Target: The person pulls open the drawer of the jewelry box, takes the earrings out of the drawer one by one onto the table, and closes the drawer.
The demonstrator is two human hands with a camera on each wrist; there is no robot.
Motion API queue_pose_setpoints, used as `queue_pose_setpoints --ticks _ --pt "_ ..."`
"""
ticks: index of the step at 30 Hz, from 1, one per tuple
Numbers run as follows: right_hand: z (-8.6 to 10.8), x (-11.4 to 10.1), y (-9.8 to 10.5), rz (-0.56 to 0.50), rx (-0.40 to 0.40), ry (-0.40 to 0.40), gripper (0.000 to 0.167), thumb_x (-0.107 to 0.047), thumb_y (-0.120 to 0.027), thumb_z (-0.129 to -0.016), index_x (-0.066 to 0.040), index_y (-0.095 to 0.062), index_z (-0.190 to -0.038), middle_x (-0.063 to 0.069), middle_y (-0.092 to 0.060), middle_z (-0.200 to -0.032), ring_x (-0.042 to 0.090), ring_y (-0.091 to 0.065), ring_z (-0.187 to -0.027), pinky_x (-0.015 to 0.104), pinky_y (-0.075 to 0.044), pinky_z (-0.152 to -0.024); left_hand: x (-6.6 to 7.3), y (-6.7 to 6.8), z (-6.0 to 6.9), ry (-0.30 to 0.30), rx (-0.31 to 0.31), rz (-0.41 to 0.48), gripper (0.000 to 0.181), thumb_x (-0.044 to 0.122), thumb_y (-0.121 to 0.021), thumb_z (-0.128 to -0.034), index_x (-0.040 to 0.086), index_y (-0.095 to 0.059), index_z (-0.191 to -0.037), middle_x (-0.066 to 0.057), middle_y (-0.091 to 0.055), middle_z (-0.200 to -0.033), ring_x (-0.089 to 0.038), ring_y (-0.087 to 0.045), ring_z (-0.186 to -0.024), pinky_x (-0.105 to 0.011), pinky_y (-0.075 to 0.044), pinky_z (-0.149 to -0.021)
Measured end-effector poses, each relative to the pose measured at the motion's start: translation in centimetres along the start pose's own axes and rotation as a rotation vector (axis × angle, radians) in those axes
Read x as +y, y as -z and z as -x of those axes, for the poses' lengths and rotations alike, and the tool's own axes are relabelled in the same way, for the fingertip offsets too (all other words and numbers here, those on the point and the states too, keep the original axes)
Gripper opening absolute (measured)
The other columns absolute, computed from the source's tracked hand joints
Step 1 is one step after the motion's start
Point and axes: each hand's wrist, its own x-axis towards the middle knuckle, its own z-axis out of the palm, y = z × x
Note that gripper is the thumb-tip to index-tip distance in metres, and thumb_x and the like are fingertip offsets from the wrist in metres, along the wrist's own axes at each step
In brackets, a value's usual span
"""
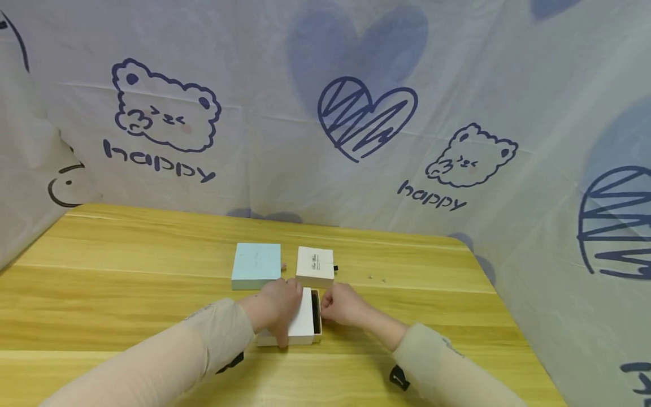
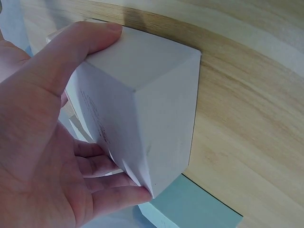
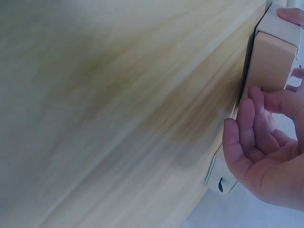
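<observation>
A white drawer-style box [image 1: 303, 323] lies near the middle of the table, its inner drawer [image 1: 317, 319] slid a little out to the right with dark lining showing. My left hand [image 1: 277, 308] grips the outer sleeve, thumb on the near side and fingers along the far side, as the left wrist view shows. At the drawer's right end, my right hand [image 1: 346, 305] pinches a small dark pull tab [image 3: 261, 89] between thumb and fingertip. In the right wrist view the drawer front [image 3: 271, 61] looks tan. The drawer's contents cannot be seen.
Behind the white box stand a light blue box [image 1: 256, 263] and a smaller cream box [image 1: 315, 264] with a black tab. Two tiny objects [image 1: 370, 277] lie to their right. A printed cloth [image 1: 264, 113] hangs behind the wooden table [image 1: 127, 254].
</observation>
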Motion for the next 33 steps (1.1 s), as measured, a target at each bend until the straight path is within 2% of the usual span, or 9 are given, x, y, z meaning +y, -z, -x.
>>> queue_pose_setpoints --ticks 11,21,33 --pt "0.9 0.5 0.4 -0.041 0.003 -0.006 0.013 0.003 -0.062 -0.075 -0.002 -0.063 -0.063 0.000 -0.059 -0.057 0.006 -0.044 -0.049 0.017 -0.035 -0.047 0.0 0.1 0.1 -0.004 0.000 0.033 0.090 0.054 -0.084 -0.0516 0.003 -0.048 -0.117 -0.008 -0.053 -0.100 -0.018 -0.052 -0.082 -0.026 -0.051 -0.078" --pt "1.2 0.9 0.8 -0.018 0.014 -0.025 0.014 0.003 -0.062 -0.074 -0.002 -0.061 -0.061 -0.002 -0.057 -0.054 0.006 -0.043 -0.048 0.017 -0.034 -0.046 0.0 0.3 0.4 0.000 -0.006 -0.005 0.094 0.057 -0.083 -0.0525 0.003 -0.048 -0.121 -0.008 -0.054 -0.104 -0.017 -0.052 -0.081 -0.025 -0.052 -0.076" --pt "1.7 1.3 1.2 -0.018 0.019 -0.038 0.015 0.004 -0.061 -0.075 -0.002 -0.061 -0.061 0.002 -0.060 -0.055 0.008 -0.045 -0.049 0.018 -0.035 -0.047 0.1 0.4 0.5 0.008 -0.007 0.010 0.097 0.056 -0.084 -0.0518 0.002 -0.047 -0.123 -0.009 -0.054 -0.105 -0.018 -0.053 -0.083 -0.025 -0.051 -0.079"
